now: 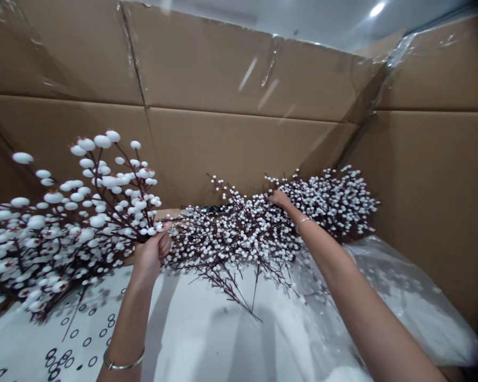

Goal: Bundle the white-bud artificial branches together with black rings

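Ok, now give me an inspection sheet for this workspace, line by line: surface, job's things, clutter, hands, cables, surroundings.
Surface: clear plastic sheet over the floor of the box, with black printed rings at its left.
Job's things: berry bunch, white berries on dark stems, held up at left; berry pile lying on the sheet along the back wall.
Clutter: nothing seen.
Grippers: left hand closed around the berry bunch's stems; right hand on top of the berry pile, fingers partly hidden among twigs.
Cables: nothing seen.
Surroundings: cardboard walls on three sides, tape at the right corner seam, ceiling light above.
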Action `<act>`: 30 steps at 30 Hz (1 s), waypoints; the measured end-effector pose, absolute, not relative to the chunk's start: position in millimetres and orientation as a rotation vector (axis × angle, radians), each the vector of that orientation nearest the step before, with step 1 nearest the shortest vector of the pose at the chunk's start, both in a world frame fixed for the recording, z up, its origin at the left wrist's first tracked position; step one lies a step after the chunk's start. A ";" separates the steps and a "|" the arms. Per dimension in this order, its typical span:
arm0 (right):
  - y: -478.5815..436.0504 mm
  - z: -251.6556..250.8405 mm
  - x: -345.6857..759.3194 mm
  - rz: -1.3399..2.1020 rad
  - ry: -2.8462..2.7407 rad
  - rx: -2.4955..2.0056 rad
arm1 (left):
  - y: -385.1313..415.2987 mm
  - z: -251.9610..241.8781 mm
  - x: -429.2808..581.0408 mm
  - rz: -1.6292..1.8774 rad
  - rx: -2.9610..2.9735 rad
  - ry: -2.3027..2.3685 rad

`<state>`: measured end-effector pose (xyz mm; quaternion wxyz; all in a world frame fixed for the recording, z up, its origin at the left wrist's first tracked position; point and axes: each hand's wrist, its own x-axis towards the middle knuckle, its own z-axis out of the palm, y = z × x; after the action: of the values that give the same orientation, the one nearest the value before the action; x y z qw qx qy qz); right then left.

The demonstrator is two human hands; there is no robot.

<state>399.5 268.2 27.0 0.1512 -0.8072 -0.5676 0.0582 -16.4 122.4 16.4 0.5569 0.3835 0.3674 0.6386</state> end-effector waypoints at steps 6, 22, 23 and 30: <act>291.1 1.4 396.3 0.155 -1.450 -2.428 | 122.1 16.0 -14.2 1.506 0.899 0.892; 260.2 34.9 444.5 0.097 -1.589 -1.816 | 121.3 17.6 -9.5 1.499 0.927 0.871; 255.8 39.4 445.8 0.098 -1.587 -1.783 | 121.2 17.6 -9.7 1.499 0.927 0.869; 242.8 76.4 445.7 0.092 -1.489 -1.533 | 120.1 17.8 -10.9 1.453 0.938 0.878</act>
<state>445.7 242.8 76.4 0.4806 -0.6283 -0.6105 0.0377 -10.9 120.1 17.8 0.5655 0.3987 0.3734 0.6179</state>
